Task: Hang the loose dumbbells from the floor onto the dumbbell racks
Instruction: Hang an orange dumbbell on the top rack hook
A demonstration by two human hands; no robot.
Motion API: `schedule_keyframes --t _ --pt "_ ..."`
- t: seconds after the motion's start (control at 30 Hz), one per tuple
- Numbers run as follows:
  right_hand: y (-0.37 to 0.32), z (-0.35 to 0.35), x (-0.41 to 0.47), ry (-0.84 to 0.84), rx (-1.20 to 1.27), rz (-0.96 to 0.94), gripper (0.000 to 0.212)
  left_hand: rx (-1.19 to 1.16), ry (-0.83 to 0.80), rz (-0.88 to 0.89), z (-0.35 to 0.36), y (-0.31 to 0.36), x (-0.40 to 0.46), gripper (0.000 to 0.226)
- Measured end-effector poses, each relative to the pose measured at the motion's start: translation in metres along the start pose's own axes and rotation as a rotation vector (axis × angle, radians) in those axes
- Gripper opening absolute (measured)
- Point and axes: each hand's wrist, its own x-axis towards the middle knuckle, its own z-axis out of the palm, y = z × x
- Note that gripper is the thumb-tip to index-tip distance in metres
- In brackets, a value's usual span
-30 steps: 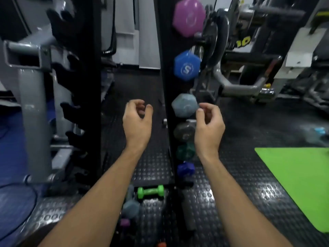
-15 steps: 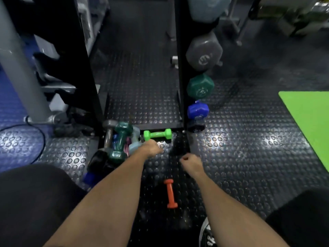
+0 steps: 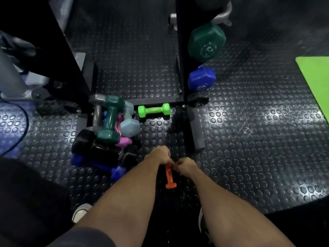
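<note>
I see both hands down at the orange dumbbell, which lies on the studded floor between my feet, just in front of the rack. The left hand and right hand curl over its far end; whether they actually grip I cannot tell. It looks small, light, stiff, probably vinyl-coated. I'd take the narrow handle, one hand sufficing.

We see open floor right of the orange dumbbell; on its left the dumbbell pile crowds close. Farther off, the rack base, the green dumbbell and the rack foot block the way
</note>
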Motion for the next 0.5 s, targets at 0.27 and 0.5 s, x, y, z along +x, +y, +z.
schedule_keyframes --t 0.27,0.5 --pt "0.013 0.006 -0.003 -0.068 0.133 -0.009 0.017 -0.130 0.077 0.033 0.009 0.001 0.013 0.013" --pt "-0.019 -0.046 -0.021 -0.036 0.475 -0.180 0.022 -0.380 0.118 0.217 -0.059 0.021 0.004 0.017"
